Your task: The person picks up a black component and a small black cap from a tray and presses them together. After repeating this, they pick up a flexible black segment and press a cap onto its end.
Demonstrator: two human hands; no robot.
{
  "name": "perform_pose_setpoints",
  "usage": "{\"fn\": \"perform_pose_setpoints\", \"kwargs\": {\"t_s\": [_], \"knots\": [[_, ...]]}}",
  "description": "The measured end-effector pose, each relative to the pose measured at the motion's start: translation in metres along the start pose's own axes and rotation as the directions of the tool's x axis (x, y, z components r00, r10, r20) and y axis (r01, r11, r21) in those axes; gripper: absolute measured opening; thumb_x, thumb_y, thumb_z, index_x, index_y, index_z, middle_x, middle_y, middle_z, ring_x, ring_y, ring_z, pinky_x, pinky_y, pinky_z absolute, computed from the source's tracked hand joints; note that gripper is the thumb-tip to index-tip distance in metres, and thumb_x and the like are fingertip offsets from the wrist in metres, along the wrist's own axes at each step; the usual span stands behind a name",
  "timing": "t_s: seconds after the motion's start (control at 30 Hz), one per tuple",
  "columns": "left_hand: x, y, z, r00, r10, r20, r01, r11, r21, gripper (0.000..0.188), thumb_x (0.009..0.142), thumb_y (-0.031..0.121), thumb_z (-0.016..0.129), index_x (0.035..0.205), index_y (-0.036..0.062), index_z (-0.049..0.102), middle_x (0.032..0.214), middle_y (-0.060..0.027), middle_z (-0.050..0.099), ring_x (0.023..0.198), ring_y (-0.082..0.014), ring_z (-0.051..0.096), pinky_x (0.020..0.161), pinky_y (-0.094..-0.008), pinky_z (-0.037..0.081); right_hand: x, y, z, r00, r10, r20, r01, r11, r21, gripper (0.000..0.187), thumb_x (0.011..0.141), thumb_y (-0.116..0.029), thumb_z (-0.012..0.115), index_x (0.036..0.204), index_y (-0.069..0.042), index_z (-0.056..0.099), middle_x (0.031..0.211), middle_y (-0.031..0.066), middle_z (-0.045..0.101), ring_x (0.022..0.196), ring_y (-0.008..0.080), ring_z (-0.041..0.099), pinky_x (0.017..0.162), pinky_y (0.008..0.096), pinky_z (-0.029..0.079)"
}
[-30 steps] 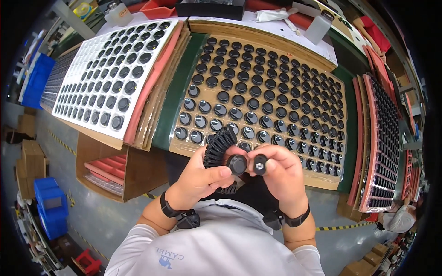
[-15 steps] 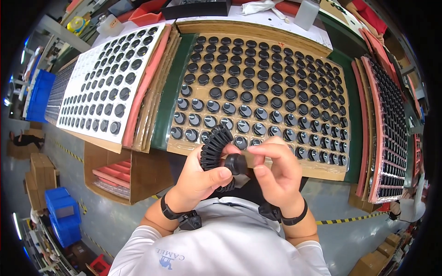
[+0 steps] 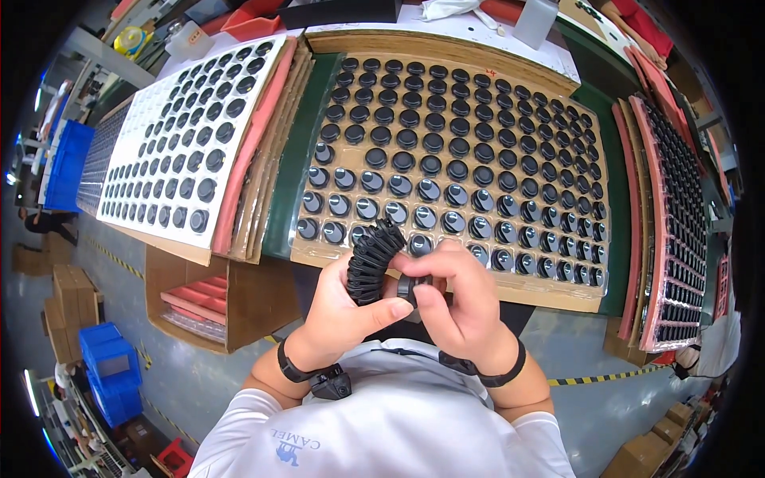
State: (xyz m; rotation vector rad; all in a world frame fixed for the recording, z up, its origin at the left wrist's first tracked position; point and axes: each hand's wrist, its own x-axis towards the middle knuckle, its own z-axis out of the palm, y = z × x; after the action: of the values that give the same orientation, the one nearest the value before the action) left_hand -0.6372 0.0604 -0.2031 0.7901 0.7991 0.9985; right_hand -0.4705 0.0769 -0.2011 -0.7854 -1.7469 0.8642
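At the far left, blue bins [image 3: 111,366] are sitting low by the floor. Next, a white tray [image 3: 145,111] is holding rows of round black parts and lying on a pile of pink and brown sheets [image 3: 259,131], with a cardboard box [image 3: 253,307] standing below. In the middle, the left hand [image 3: 335,307] is curling around a curved, ribbed black bundle [image 3: 373,264], its thumb reaching toward a black cap [image 3: 406,288]. The cap is sitting between the two hands, in front of the near edge of a clear tray [image 3: 351,158] that is lying on the green counter [image 3: 285,179] and carrying many black caps. The right hand [image 3: 426,279] is pinching the single cap between thumb and forefinger, partly covering it. Farther right, another filled tray [image 3: 677,231] is resting by pink sheets.
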Motion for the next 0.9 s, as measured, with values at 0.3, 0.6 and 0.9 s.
{"fn": "perform_pose_setpoints", "kwargs": {"t_s": [0.3,0.6,0.9], "knots": [[0.000,0.000,-0.006,1.000,0.001,0.025,-0.001,1.000,0.025,0.040,0.071,0.011,0.075,0.105,0.0019,0.056,0.072,0.0058,0.050,0.063,-0.0012,0.042,0.057,-0.0174,0.035,-0.003,0.001,0.003,0.997,0.063,0.040,-0.067,0.991,0.115,0.012,0.088,-0.010,0.048,0.093,0.000,0.052,0.079,0.0043,0.050,0.065,0.0104,0.042,0.061,0.0230,0.035],[-0.001,0.000,-0.003,1.000,-0.008,-0.006,0.008,1.000,-0.022,0.042,0.071,0.013,0.076,0.105,0.0011,0.056,0.074,0.0057,0.051,0.064,-0.0012,0.042,0.058,-0.0173,0.036,-0.004,0.003,0.006,0.993,0.121,0.009,-0.119,0.953,0.277,0.017,0.087,-0.011,0.051,0.098,0.001,0.049,0.080,0.0052,0.049,0.067,0.0094,0.040,0.061,0.0238,0.033],[-0.001,-0.002,-0.009,1.000,0.009,0.005,-0.009,0.999,0.050,0.042,0.072,0.013,0.075,0.107,0.0008,0.055,0.075,0.0050,0.051,0.065,-0.0017,0.043,0.059,-0.0179,0.036,-0.004,-0.001,0.007,0.980,0.197,0.025,-0.197,0.943,0.269,0.023,0.089,-0.017,0.051,0.103,0.001,0.048,0.080,0.0045,0.049,0.067,0.0087,0.040,0.061,0.0231,0.033]]}}
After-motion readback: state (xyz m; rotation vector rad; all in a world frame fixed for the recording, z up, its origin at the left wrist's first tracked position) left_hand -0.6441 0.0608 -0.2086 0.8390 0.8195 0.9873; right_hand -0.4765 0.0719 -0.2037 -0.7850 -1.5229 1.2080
